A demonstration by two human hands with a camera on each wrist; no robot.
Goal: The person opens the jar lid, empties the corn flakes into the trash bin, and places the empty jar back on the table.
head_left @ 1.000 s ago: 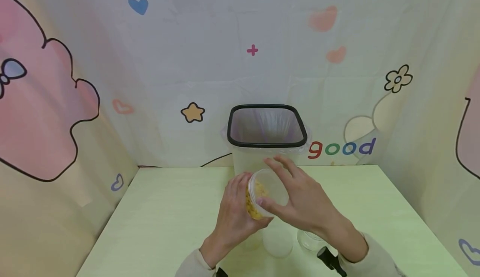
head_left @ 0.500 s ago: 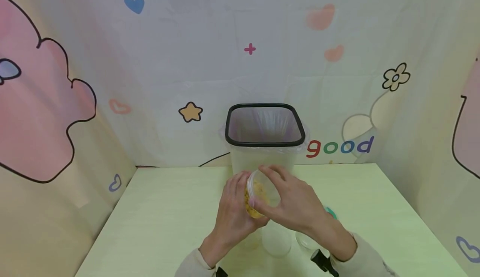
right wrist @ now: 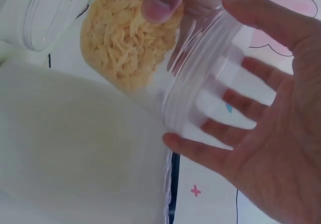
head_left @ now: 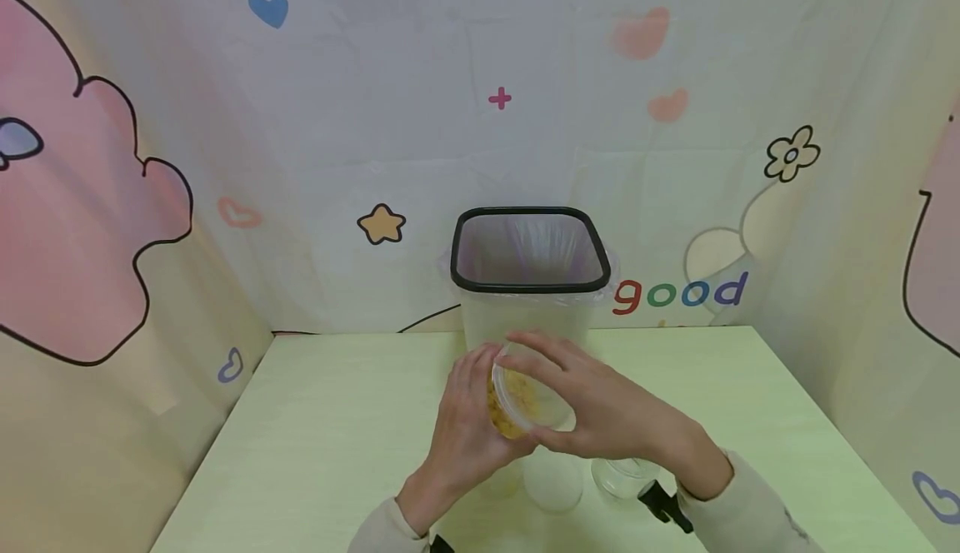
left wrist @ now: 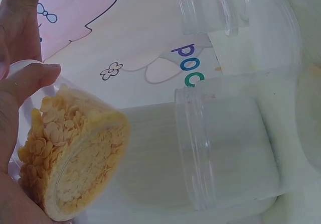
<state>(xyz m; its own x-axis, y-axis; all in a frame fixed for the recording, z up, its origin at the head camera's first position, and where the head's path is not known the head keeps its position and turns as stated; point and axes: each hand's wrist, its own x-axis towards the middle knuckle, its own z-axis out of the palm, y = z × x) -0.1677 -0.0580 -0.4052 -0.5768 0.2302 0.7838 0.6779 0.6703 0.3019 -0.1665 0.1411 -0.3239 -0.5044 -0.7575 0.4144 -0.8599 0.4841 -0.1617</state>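
My left hand [head_left: 472,415] grips a clear plastic jar [right wrist: 130,38] of pale yellow flakes, tilted above the table, with its mouth end toward the right. A translucent lid [head_left: 540,399] covers that end. Around the lid's ribbed rim curl the thumb and fingers of my right hand [head_left: 611,403]; in the right wrist view, the palm stands off behind the lid. The left wrist view shows the flakes [left wrist: 75,153] massed toward the jar's base.
Below my hands on the pale table [head_left: 337,436] stand other clear jars [head_left: 551,482], one with a glassy round rim [head_left: 622,480] at right. A black-rimmed bin [head_left: 530,288] with a bag liner stands behind them, against a printed cloth backdrop [head_left: 420,103].
My right hand has closed in on the lid and turned, its thumb shifting from the lid's left side down to its lower edge. The left hand keeps the jar almost still.
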